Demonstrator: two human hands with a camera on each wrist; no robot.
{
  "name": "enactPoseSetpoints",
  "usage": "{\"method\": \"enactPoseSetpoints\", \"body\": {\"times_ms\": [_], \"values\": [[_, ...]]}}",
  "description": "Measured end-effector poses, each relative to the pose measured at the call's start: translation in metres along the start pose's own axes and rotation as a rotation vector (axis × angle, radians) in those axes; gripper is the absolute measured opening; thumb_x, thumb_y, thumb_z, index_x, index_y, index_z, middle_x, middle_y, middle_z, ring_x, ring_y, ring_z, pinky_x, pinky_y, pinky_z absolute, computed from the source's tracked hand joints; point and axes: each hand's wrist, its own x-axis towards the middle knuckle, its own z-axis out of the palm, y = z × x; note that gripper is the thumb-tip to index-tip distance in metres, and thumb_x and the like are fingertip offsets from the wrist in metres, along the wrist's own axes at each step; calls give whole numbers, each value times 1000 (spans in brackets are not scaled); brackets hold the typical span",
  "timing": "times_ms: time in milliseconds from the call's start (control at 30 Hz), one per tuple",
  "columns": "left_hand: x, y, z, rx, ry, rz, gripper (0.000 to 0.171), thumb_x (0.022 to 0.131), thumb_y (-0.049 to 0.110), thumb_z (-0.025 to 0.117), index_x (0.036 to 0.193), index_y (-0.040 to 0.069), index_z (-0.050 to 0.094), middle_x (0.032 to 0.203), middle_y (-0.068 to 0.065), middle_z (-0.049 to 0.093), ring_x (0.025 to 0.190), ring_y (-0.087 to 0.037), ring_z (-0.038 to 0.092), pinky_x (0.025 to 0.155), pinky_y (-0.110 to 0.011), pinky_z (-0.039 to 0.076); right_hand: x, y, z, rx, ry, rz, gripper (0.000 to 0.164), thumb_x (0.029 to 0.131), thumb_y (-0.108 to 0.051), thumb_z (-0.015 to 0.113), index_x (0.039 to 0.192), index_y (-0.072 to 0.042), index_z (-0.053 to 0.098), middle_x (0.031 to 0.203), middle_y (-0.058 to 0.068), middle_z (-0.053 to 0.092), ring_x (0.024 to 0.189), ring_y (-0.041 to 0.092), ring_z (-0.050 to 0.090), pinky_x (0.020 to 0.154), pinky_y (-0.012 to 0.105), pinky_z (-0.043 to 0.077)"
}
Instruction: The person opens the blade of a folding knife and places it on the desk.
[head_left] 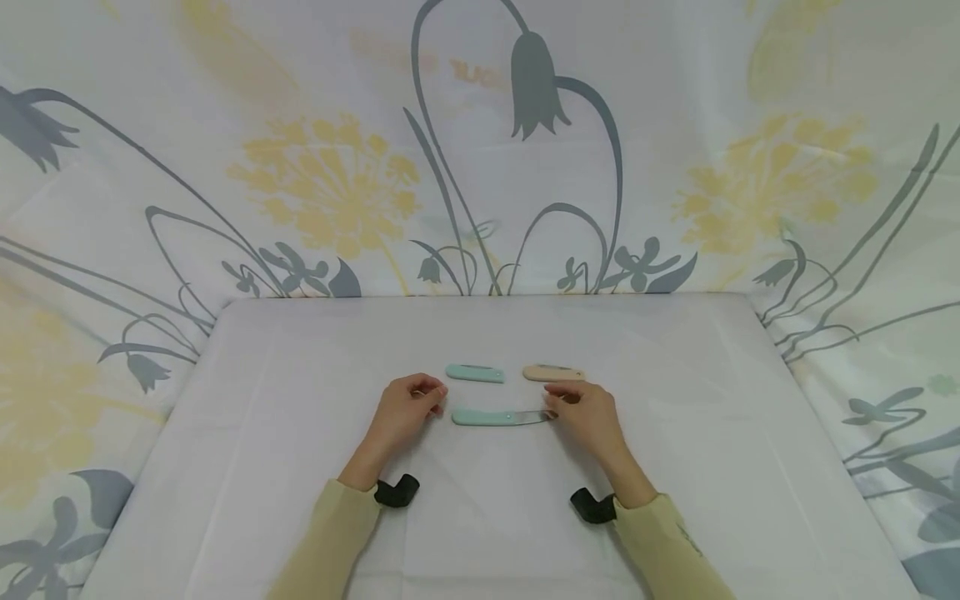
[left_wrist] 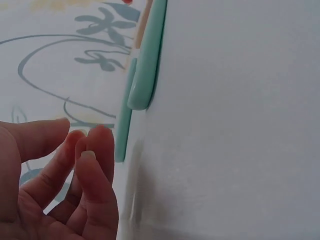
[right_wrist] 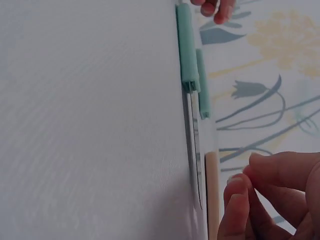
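An unfolded pocket knife (head_left: 480, 418) with a mint-green handle lies on the white table, its metal blade (head_left: 528, 417) pointing right. Beyond it are a folded mint-green pocket knife (head_left: 475, 374) and a folded beige one (head_left: 553, 373). My left hand (head_left: 405, 407) hovers left of the open knife's handle, fingers loosely bent and holding nothing; the left wrist view shows its thumb apart from the fingers. Near the blade tip is my right hand (head_left: 591, 418), partly covering the tip in the head view. In the right wrist view its bent fingers (right_wrist: 237, 200) hold nothing and stand apart from the blade.
A white cloth covers the table (head_left: 262, 433). Behind and at the sides hangs a curtain (head_left: 480, 183) with grey and yellow flowers. Dark wrist cameras (head_left: 397, 491) sit at both sleeve cuffs.
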Motion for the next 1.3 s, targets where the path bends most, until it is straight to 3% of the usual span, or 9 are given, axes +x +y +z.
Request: {"method": "enactPoseSetpoints", "body": {"times_ms": [233,400,533,900,1300], "values": [[14,4,-7,58,123,9,19,97,25,67,109,11,72,97,-3,70,87,-19,64,76,-33,50,12,-13,15,74,27,-25,22,91,-15,73,111,-7,77,106,8,73,98,23,65,80,35,51],[26,6,-5,95,132,-1,28,96,26,67,119,11,70,114,-6,67,102,-22,63,86,-39,49,20,-21,23,109,-4,-26,27,93,-17,70,117,-5,74,111,9,73,106,25,66,89,43,51],[32,8,-1,104,104,-11,32,96,26,66,123,8,68,119,-8,66,106,-25,63,88,-43,49,24,-22,29,100,-47,-17,32,95,-18,68,123,-3,70,115,11,71,107,26,66,90,43,52],[37,8,8,158,84,8,31,95,24,67,119,6,70,113,-8,70,102,-24,64,89,-41,49,30,-29,43,83,-155,-15,33,96,-16,68,127,-3,67,118,9,70,110,26,64,93,42,50],[35,9,11,173,133,35,26,91,18,71,115,5,72,109,-9,71,99,-25,66,87,-41,51,28,-33,51,112,-114,-13,34,95,-10,67,127,-1,66,116,11,70,108,27,65,91,43,51]]}}
